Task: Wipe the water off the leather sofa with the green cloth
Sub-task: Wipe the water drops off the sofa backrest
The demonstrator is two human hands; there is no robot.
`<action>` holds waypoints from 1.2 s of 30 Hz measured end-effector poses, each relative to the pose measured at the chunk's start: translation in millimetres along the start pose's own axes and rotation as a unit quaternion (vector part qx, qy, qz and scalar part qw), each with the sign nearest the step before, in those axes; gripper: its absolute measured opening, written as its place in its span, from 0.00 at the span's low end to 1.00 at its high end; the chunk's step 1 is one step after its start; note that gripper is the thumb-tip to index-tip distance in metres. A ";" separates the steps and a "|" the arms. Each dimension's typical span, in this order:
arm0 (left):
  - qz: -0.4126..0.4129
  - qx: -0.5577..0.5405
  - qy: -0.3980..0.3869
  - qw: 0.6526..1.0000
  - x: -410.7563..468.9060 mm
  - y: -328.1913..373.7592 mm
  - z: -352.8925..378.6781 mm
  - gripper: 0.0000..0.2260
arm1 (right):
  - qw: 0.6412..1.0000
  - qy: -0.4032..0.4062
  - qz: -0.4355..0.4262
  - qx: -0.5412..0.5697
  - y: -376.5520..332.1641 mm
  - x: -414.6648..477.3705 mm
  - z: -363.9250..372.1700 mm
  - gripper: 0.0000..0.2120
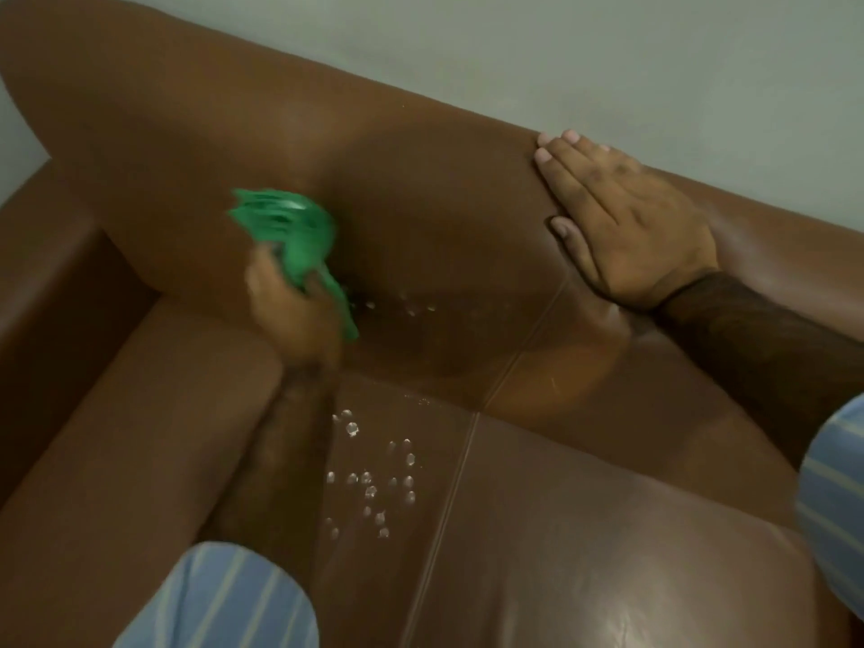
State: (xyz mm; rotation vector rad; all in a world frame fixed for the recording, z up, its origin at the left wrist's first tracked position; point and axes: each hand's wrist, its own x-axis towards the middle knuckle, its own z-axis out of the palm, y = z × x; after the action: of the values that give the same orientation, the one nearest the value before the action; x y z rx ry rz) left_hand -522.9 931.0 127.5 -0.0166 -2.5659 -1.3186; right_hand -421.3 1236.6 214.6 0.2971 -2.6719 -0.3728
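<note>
A brown leather sofa point(584, 530) fills the view. My left hand point(292, 311) grips a bunched green cloth point(290, 231) and presses it against the lower backrest; both are blurred. Several water drops point(374, 479) bead on the seat cushion just below that hand. A few smaller drops point(411, 307) cling to the backrest to the right of the cloth. My right hand point(626, 217) lies flat, fingers together, on the top of the backrest at the right, holding nothing.
The sofa's left armrest point(51, 282) rises at the left edge. A pale wall point(608, 53) stands directly behind the backrest. A stitched seam point(449, 502) runs down the seat and backrest. Striped blue sleeves cover both upper arms.
</note>
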 end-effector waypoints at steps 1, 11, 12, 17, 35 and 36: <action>-0.077 -0.031 0.035 0.996 10.4 -6.3 -1.6 0.16 | 1.000 -0.001 0.003 0.001 -0.4 0.4 0.5 0.26; 0.273 -0.012 -0.183 0.945 -125.1 38.1 62.3 0.19 | 1.000 0.000 0.002 -0.009 0.7 -2.7 2.6 0.26; 0.289 0.000 -0.185 0.939 -116.6 30.8 60.7 0.19 | 1.000 0.002 0.002 -0.010 0.9 -2.9 2.8 0.26; -0.013 -0.009 0.014 1.000 -41.7 -44.1 37.6 0.21 | 1.000 -0.003 0.005 -0.009 0.4 -1.7 2.7 0.27; 0.398 0.085 -0.254 0.877 -93.2 32.8 42.2 0.17 | 1.000 -0.008 0.016 -0.004 -2.1 -1.4 -1.3 0.26; 0.357 0.076 -0.230 0.902 -87.5 30.2 39.6 0.18 | 1.000 -0.010 0.017 -0.005 -3.0 -1.4 -1.3 0.27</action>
State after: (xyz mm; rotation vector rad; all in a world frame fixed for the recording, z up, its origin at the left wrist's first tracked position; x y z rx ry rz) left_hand -443.2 989.7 109.4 -1.2424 -2.5736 -0.8847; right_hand -419.1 1233.9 214.3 0.2450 -2.6909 -0.3798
